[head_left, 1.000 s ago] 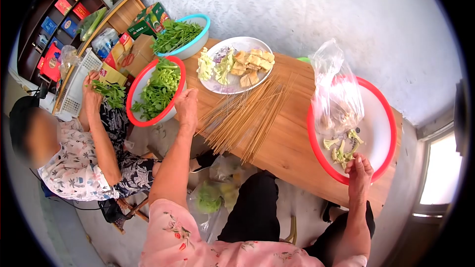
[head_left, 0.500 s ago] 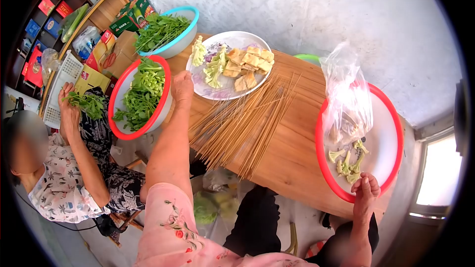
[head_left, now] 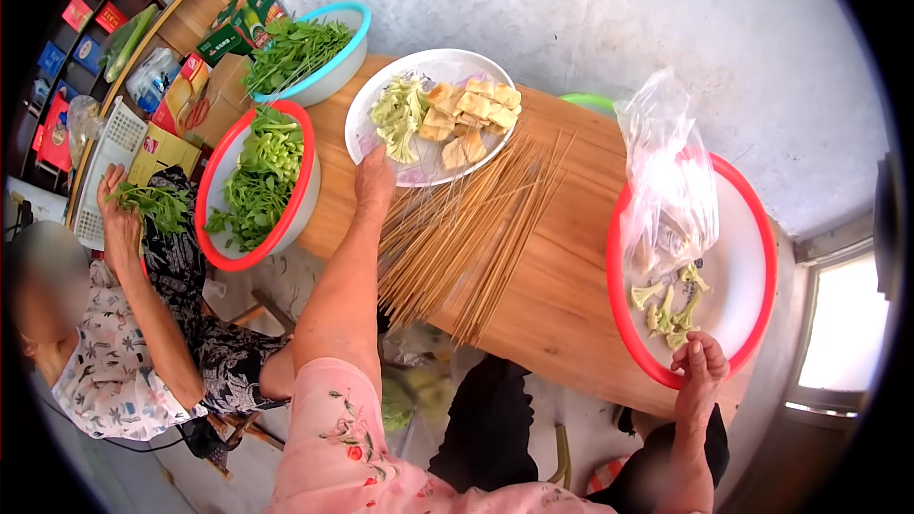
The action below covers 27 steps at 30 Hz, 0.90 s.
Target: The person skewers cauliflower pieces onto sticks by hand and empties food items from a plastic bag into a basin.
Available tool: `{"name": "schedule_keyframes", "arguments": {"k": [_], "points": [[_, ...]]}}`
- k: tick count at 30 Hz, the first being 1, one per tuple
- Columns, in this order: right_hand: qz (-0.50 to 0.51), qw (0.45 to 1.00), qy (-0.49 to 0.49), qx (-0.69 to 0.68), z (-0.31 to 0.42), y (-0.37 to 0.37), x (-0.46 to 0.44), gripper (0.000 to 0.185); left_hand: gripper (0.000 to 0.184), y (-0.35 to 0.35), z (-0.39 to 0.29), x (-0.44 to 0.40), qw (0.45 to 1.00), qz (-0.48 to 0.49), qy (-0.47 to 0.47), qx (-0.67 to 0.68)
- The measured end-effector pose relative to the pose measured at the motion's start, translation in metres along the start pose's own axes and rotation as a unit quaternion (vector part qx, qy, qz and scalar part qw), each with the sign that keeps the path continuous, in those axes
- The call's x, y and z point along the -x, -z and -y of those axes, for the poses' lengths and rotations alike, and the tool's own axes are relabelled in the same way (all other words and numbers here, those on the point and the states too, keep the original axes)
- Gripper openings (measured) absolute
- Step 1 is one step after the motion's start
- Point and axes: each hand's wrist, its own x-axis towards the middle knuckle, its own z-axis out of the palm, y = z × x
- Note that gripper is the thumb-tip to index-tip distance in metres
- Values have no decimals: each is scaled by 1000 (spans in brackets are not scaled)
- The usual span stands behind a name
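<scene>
My left hand is closed at the near left edge of a white oval plate. Its fingers seem to pinch the thin stick of a cauliflower skewer, whose florets lie on the plate; the stick itself barely shows. Beside them are skewered pieces of golden-brown tofu. My right hand has its fingers curled at the near rim of a red-rimmed basin. Close to its fingertips are loose cauliflower florets in that basin. Whether this hand holds something small is hidden.
Bamboo skewers are spread across the wooden table. A clear plastic bag sits in the right basin. Leafy greens fill a red-rimmed basin and a blue-rimmed basin. At left, another person's hand holds greens.
My left hand has moved right along the plate's edge, and the cauliflower with it now lies against the other florets. My right hand has stayed by the basin rim. The view has shifted slightly.
</scene>
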Motion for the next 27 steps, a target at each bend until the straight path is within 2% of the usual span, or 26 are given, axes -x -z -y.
{"name": "schedule_keyframes", "arguments": {"k": [4, 7, 8, 10, 13, 14, 16, 17, 19, 24, 27], "points": [[-7, 1000, -3, 2, 1, -1, 1, 20, 31, -8, 10, 1, 988, -2, 66, 143], [-4, 1000, -2, -2, 1, -1, 0, 20, 31, -9, 25, -2, 975, -9, 102, 197], [-3, 1000, -3, 0, 2, -2, 0, 20, 31, -8, 30, -4, 975, -10, 102, 197], [-2, 1000, -6, 3, 3, -2, 1, 20, 31, -7, 37, -5, 974, -70, 109, 188], [8, 1000, -5, 11, 3, -3, 1, 20, 31, -4, 40, -1, 960, -68, 146, 230], [7, 1000, -7, 17, 4, -3, 0, 21, 31, 3, 32, 6, 960, -67, 146, 229], [5, 1000, -8, 21, 3, -2, 0, 21, 30, 18, 13, 21, 989, -144, 39, -16], [7, 1000, -6, 18, 2, -2, 0, 21, 30, 22, 7, 26, 989, -144, 38, -16], [10, 1000, -5, 14, 1, -1, 0, 21, 31, 26, 0, 37, 999, -33, 33, -15], [16, 1000, -8, 13, 1, -1, -1, 19, 32, 2, -3, 63, 999, -30, 28, 5], [11, 1000, -11, 20, 2, -1, 0, 19, 32, -1, -1, 61, 997, -27, 76, 8]]}}
